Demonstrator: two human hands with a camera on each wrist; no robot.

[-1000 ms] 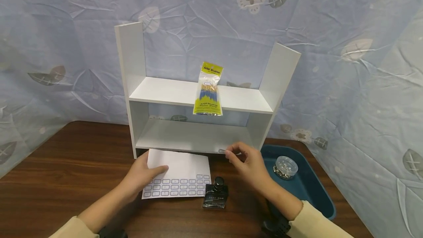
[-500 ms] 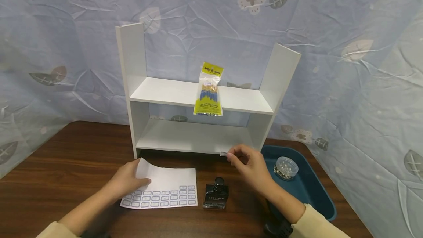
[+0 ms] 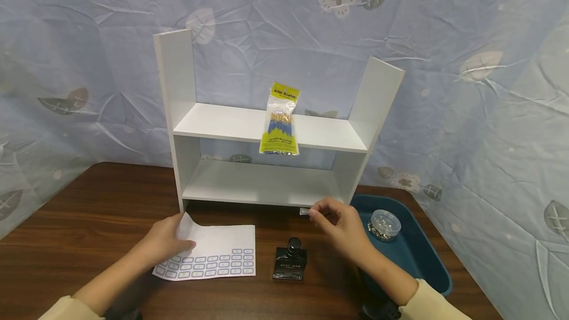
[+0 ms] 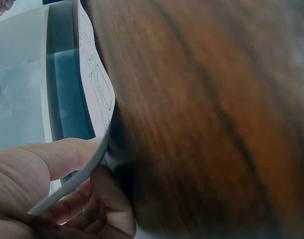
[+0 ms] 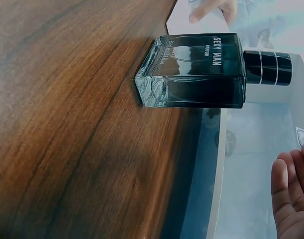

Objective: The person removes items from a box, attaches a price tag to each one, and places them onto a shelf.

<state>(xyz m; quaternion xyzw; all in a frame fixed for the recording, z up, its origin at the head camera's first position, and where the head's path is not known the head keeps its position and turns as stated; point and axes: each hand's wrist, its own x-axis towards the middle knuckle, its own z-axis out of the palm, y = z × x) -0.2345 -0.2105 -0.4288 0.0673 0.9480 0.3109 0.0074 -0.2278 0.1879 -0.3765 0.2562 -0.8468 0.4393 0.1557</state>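
Sticker [image 3: 304, 211] sits at the fingertips of the right hand [image 3: 344, 231], right of the middle in the head view, just in front of the low board of the white shelf [image 3: 262, 181]. It is small and pale, with a dark line around its edge. The thumb and first finger pinch its right end, and its left end sticks out. In the right wrist view, the sticker shows at the right edge, above the fingers.

The left hand [image 3: 164, 241], at the lower left of the head view, holds the white sheet [image 3: 222, 238] by its left side. The thumb is on top and the other fingers are under it, clamped on the paper, as the left wrist view shows. The sheet's upper left corner bends up. 4 rows of stickers run along its lower part, and the top row has just 2.

A dark bottle [image 3: 290, 263] with a round black cap stands on the brown table [image 3: 66, 211], between the sheet and the right arm. White words on it say SEXY MAN. At the lower right is a blue tray [image 3: 433, 260], with a round clear tub [image 3: 386, 222] of shiny bits in it. A yellow and clear packet [image 3: 277, 135] of brushes is at the shelf's upper board, with a small label on its front.
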